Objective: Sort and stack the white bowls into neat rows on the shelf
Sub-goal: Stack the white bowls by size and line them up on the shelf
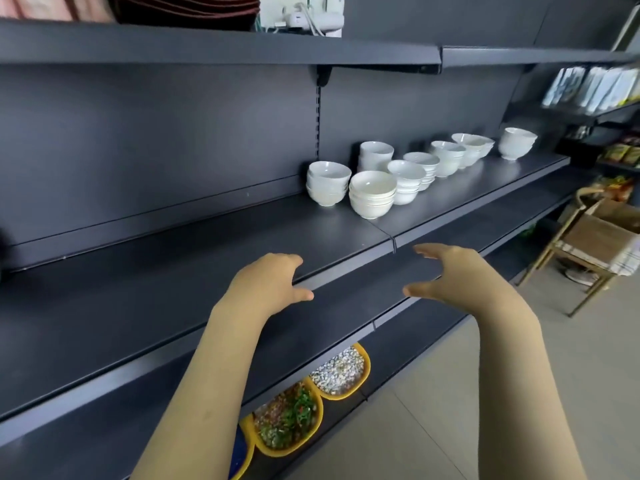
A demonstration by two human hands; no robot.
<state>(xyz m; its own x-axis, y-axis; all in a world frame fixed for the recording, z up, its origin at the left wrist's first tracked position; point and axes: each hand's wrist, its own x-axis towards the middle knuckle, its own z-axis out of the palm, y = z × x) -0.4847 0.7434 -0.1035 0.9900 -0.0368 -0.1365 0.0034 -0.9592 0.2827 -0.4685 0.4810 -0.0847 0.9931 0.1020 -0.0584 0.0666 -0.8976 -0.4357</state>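
Observation:
Several stacks of white bowls stand on the dark grey shelf (173, 271), running from centre to far right. The nearest stack (372, 194) sits at the front, with another stack (328, 182) behind it to the left and a taller one (375, 155) against the back panel. A lone stack (516, 143) stands at the far right. My left hand (273, 280) hovers at the shelf's front edge, fingers relaxed, holding nothing. My right hand (450, 275) is held beside it, fingers spread, also holding nothing. Both hands are well short of the bowls.
Yellow tubs of dried goods (287, 419) sit on the bottom shelf below my arms. A wooden stool with a cardboard box (602, 237) stands on the tiled floor at the right. Packaged goods (592, 86) fill the shelves at the far right. An upper shelf (221, 46) overhangs.

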